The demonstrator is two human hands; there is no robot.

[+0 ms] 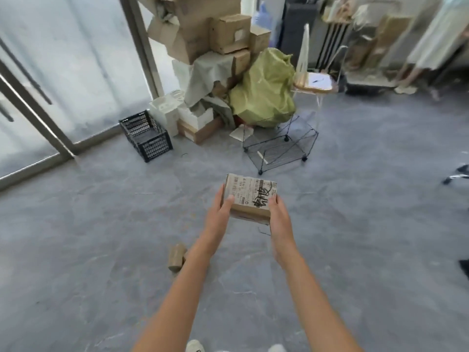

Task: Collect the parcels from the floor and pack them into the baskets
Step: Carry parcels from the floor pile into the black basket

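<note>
- Left hand (221,207), right hand (278,214): arms outstretched, both grasping a box (250,197) by its sides, above the grey floor (101,237).
- Beyond box: black crate (146,136), wire basket (279,144), carton pile (215,47).

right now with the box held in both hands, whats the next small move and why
Probably carry the labelled cardboard box forward to the wire basket and lower it in. Both the left hand and the right hand already grip its sides, it is off the floor, and that basket sits open straight ahead, nearer than the black crate.
</note>
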